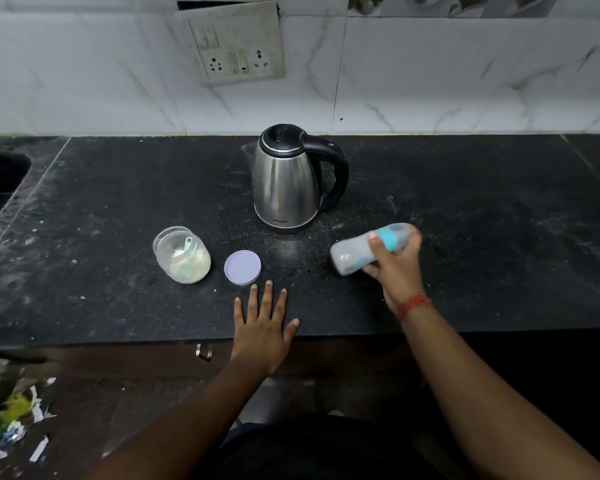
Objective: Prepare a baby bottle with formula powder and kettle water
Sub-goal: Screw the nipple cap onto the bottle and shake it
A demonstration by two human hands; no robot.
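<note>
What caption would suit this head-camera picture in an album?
Right hand grips a tilted, motion-blurred baby bottle; left hand rests flat near the open formula jar, lid and kettle.

Dusty black counter (465, 202): kettle (284, 188), open powder jar (182, 255), lilac lid (242, 267) set down; left hand (262, 323) laid flat.

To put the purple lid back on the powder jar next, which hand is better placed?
Probably the left hand: it lies open and flat on the counter just short of the lid. The right hand grips the bottle.
</note>
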